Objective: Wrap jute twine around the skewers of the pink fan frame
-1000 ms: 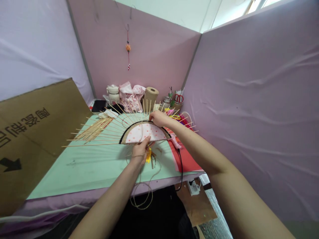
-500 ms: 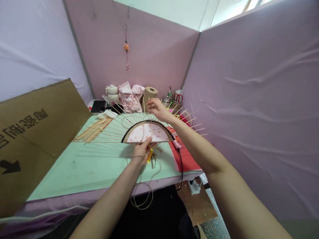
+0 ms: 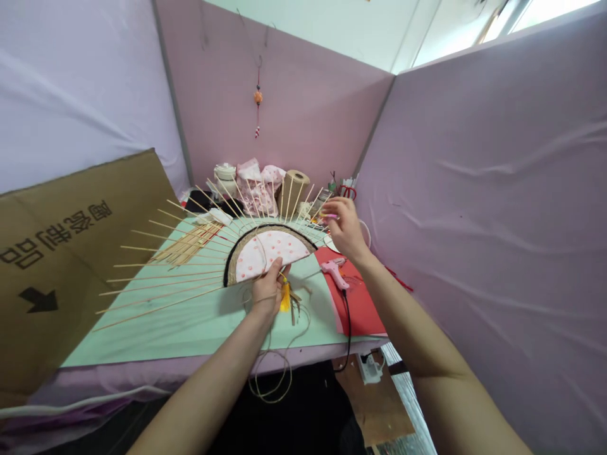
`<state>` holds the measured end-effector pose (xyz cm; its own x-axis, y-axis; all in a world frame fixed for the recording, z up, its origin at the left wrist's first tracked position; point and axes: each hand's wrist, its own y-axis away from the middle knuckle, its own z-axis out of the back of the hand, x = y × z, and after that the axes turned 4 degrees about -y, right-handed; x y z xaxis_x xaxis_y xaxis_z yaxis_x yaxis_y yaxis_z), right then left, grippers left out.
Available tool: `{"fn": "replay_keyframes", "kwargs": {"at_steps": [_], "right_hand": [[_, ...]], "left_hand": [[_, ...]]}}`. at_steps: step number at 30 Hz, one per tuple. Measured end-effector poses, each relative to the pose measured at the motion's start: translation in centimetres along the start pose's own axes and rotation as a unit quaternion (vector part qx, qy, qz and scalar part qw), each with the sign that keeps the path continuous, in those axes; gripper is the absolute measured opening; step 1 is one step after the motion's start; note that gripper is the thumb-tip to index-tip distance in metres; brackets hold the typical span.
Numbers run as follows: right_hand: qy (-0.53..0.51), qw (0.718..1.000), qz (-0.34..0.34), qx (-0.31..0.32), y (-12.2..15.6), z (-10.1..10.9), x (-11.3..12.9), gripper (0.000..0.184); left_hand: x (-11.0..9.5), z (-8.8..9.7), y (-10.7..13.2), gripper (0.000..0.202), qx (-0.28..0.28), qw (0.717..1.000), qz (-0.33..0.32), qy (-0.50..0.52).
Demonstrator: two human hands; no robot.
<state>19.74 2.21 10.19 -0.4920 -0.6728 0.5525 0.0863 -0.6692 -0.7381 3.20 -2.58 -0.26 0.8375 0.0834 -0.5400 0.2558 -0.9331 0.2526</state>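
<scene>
My left hand (image 3: pixel 267 291) is closed on the lower edge of a half-round fan piece (image 3: pixel 265 251) covered in white dotted cloth with a black and jute rim. Thin bamboo sticks (image 3: pixel 161 272) radiate from its rim and it is tilted up off the green table (image 3: pixel 180 322). My right hand (image 3: pixel 345 226) hovers to the right of the fan above the red sheet, its fingers pinched on a thin string or stick tip that I cannot make out. Jute twine (image 3: pixel 272 373) trails from the fan over the table edge.
A pink glue gun (image 3: pixel 335 273) lies on a red sheet (image 3: pixel 360 303) with its black cord hanging off the edge. Loose sticks (image 3: pixel 184 243), a twine roll (image 3: pixel 294 185), cloth, a jar and a scissors cup stand at the back. A cardboard sheet (image 3: pixel 61 253) leans at left.
My right hand moved from the fan's top rim to the right and away from it. The fan rotated, its left sticks swinging lower toward me. The camera shifted slightly.
</scene>
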Motion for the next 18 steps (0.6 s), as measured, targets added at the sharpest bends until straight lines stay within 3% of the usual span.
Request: {"fn": "replay_keyframes", "kwargs": {"at_steps": [3, 5, 6, 10, 18], "right_hand": [[-0.016, 0.981, 0.072, -0.177, 0.4, 0.2, 0.2, 0.027], [-0.025, 0.972, 0.085, -0.217, 0.6, -0.1, 0.4, 0.027], [-0.027, 0.979, 0.081, -0.187, 0.8, -0.4, 0.5, 0.028], [-0.028, 0.998, 0.036, 0.033, 1.7, -2.3, 0.5, 0.033], [0.011, 0.998, 0.024, 0.055, 2.3, -3.7, -0.6, 0.036]], "left_hand": [[0.0, 0.0, -0.1, 0.025, -0.014, 1.000, -0.016, 0.001], [0.0, 0.0, -0.1, 0.025, -0.017, 1.000, -0.021, 0.004], [0.0, -0.1, -0.1, 0.025, -0.020, 1.000, -0.022, 0.006], [0.0, -0.2, 0.0, 0.027, -0.015, 0.999, -0.028, 0.007], [0.2, 0.0, -0.1, 0.032, -0.002, 0.999, -0.034, 0.015]]}}
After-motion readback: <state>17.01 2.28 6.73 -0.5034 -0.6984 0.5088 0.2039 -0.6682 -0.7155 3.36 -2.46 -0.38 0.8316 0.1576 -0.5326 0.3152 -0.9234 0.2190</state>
